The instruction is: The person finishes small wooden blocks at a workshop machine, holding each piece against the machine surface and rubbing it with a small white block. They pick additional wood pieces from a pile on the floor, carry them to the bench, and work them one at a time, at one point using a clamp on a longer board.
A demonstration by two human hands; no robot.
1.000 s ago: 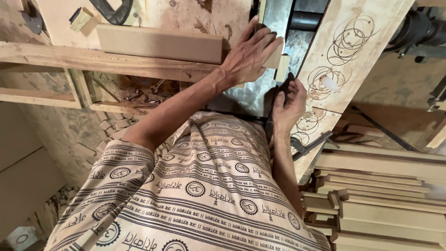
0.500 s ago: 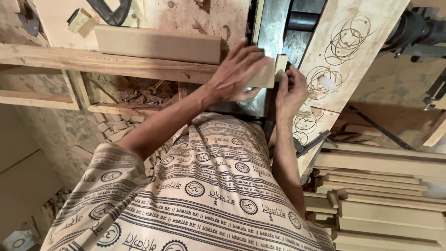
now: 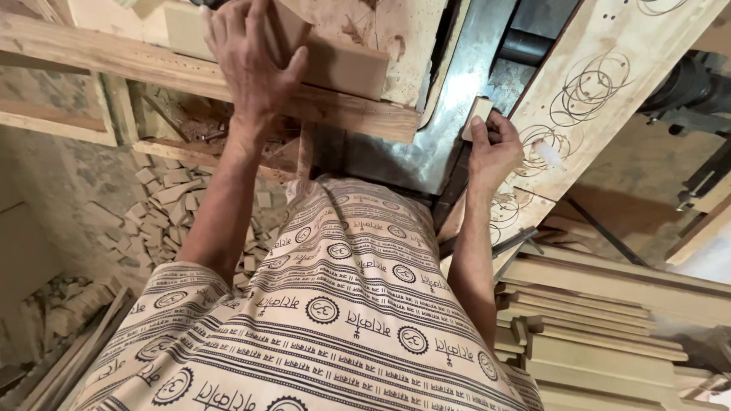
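Pressing flat on a long wooden board at the bench's near edge, the left hand lies fingers spread, gripping nothing; the right hand pinches 1 small wooden block on the metal machine table. Both pieces look stiff, light, probably dusty-slick; the block's side faces seem the best hold

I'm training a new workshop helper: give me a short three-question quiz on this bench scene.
1. True or false: the left hand lies on a long wooden block.
2. What does the right hand hold? A) small pale wooden piece B) hammer C) pencil
3. Fill in: cut planks are stacked to the person's ____.

Key: 1 true; 2 A; 3 right.
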